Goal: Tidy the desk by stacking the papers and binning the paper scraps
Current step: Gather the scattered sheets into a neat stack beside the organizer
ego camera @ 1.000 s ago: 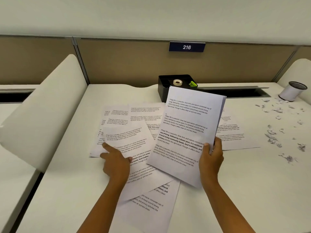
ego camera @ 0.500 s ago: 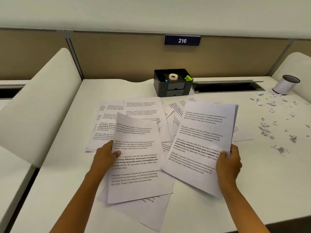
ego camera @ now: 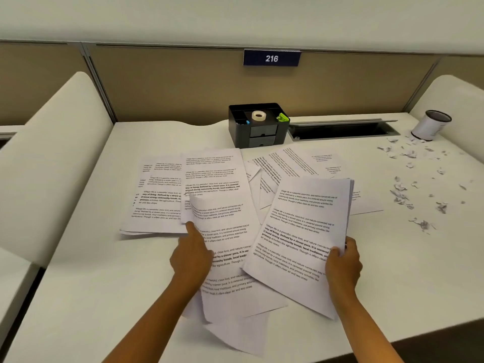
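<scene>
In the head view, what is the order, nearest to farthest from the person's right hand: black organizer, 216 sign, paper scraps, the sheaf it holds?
1. Sheaf of papers, gripped by the right hand itself.
2. Paper scraps, scattered on the desk to its right.
3. Black organizer, at the desk's back edge.
4. 216 sign, up on the partition.

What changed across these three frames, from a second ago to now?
The right hand lowered the stack of papers from upright to nearly flat, further right. The left hand went from pressing a loose sheet to gripping its left edge and drawing it toward the stack. Paper scraps, cup and desk organizer stayed put.
</scene>
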`<state>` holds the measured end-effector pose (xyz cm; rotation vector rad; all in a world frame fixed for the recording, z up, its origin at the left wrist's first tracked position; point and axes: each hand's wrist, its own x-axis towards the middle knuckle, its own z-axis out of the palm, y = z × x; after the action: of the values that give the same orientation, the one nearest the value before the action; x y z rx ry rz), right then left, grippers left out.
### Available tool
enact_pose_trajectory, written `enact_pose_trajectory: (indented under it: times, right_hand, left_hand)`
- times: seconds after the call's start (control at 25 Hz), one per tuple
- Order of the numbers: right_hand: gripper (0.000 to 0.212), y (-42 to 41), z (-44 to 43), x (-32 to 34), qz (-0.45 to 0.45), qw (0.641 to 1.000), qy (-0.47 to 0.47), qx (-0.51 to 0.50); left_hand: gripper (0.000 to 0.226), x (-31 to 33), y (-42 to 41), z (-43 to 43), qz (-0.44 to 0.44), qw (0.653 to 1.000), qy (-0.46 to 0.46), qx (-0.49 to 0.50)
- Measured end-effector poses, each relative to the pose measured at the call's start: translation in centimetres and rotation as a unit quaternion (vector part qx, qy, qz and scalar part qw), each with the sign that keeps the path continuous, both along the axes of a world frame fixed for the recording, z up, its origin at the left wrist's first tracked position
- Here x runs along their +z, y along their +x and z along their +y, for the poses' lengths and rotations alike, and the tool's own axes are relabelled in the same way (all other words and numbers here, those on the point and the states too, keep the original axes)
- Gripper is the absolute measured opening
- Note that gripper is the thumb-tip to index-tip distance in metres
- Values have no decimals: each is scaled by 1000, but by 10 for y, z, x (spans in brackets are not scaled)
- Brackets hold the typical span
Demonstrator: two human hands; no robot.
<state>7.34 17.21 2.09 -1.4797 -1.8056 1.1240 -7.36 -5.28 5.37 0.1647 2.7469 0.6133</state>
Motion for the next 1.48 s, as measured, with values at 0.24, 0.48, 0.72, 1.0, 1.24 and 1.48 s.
enact_pose_trajectory:
  times: [0.24,0.48,0.72,1.0,1.24,1.48]
  right_hand:
    - [35,3,9,-3,-13,1000,-7,-7]
    - [36,7,16,-8,-30,999,0,19]
    - [35,3,29,-11,-56,997,16,52]
    - [32,-1,53,-11,-60,987,-18,146]
    - [25,19,91,0,104,930,-235,262]
    - [25,15,109,-3,78,909,-287,293]
  left_hand:
    - [43,36,-7,-12,70,990,125,3]
    - [13,98,-12,-21,98,969,226,-13]
    - [22,148,-7,-8,135,942,304,-53]
    - [24,134,-17,32,37,859,509,-46]
    - [27,33,-14,65,-119,844,519,64]
    - [50,-16,16,86,-56,926,360,101]
